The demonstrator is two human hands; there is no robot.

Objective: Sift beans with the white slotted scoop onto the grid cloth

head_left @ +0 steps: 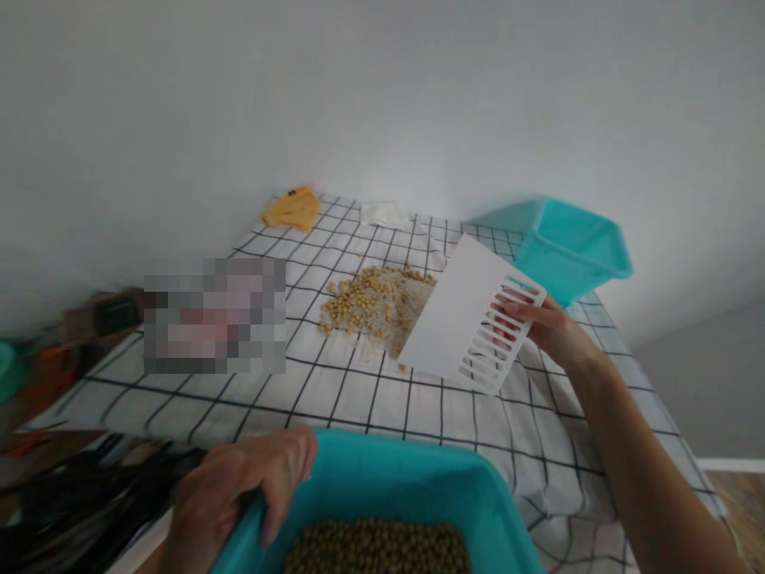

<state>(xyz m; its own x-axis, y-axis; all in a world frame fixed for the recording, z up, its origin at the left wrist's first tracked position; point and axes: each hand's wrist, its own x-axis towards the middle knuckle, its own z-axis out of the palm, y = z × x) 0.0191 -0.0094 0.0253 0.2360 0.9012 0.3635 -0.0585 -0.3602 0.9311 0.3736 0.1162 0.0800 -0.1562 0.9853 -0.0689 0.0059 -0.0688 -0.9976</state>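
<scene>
My left hand [248, 478] grips the far left rim of a teal plastic bin [400, 458] close to me, thumb inside and fingers over the edge. Small round greenish-brown beans [376, 546] lie in the bottom of this bin. In my right hand [547, 323] is a flat white plastic scraper [457, 307] with a row of slots, held at its slotted edge and tilted over the table. Just left of the scraper, partly hidden by it, a pile of yellow soybeans [364, 295] mixed with pale fine grains [403, 307] is spread on the cloth.
A second teal bin [574, 247] stands at the back right. A yellow cloth [292, 209] and a white tissue-like piece [384, 214] lie along the back. A blurred-out item [215, 319] sits at the left. The checked tablecloth [335, 391] covers the table, against a wall.
</scene>
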